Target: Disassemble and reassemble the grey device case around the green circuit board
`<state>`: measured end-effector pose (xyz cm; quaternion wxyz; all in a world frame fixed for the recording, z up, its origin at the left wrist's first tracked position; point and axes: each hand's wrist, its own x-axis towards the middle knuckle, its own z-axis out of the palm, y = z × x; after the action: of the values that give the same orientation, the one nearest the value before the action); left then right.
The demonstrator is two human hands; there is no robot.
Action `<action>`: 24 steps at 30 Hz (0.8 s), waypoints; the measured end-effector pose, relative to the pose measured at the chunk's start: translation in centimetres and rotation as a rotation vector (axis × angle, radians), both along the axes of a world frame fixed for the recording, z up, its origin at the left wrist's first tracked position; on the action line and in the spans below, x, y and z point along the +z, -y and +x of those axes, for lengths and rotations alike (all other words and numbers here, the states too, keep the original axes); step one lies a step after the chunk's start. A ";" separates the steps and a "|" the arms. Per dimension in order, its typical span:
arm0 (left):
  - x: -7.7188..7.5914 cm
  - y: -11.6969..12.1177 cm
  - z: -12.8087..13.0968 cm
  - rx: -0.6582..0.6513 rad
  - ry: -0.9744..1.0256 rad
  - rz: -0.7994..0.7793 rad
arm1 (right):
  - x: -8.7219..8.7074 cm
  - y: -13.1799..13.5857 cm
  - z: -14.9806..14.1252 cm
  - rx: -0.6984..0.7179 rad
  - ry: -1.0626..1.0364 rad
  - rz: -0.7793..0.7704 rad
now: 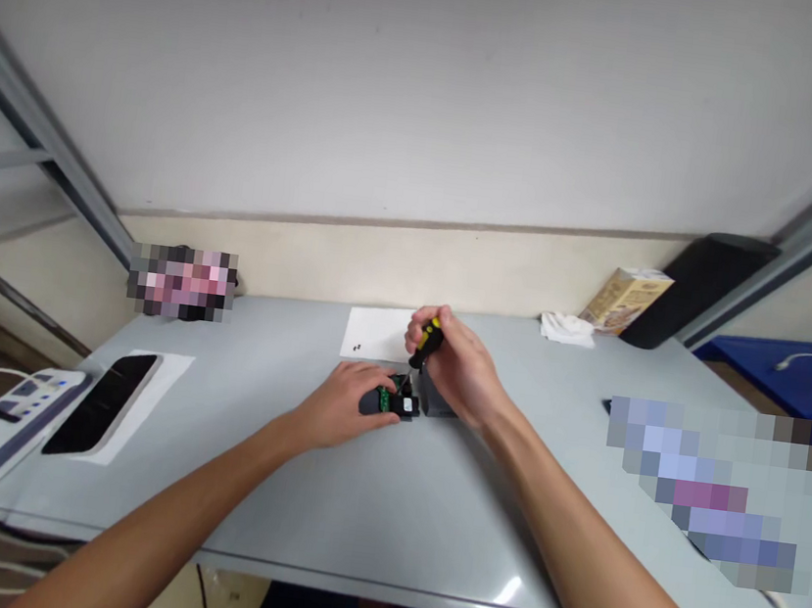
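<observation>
My left hand [343,403] is closed round a small black electronic device [404,405], whose green circuit board lies exposed near my fingers. A black and yellow screwdriver [429,338] is gripped in my right hand [459,365], tilted, with its shaft pointing down at the device. Whether the tip sits in a screw is too small to tell. Right of the device is a grey box-like object [438,406], partly covered by my right hand. Just behind my hands lies a white sheet of paper [377,328] bearing a few tiny dark pieces.
To the left, a phone [103,403] rests on white paper beside a power strip [28,420] with cables. At the back right stand a drink carton [627,300], a crumpled tissue [567,329] and a black cylinder [700,291]. Blurred-out items lie on the grey table [262,508].
</observation>
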<state>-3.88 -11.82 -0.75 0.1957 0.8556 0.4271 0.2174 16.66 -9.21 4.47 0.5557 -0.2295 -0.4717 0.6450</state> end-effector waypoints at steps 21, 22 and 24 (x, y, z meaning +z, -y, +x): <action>-1.0 -0.4 -0.3 -0.050 0.050 0.080 | -0.7 0.5 -0.3 0.065 0.078 0.127; -1.1 -0.4 -0.3 -0.053 0.050 0.090 | -0.9 0.3 -0.3 0.031 0.070 0.119; -1.2 -0.4 -0.3 -0.048 0.046 0.108 | -1.2 -0.1 -0.3 -0.053 0.070 0.120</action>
<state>-4.23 -11.38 -1.97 0.1645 0.8697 0.3893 0.2550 16.38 -9.08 3.24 0.5684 -0.2306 -0.5225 0.5922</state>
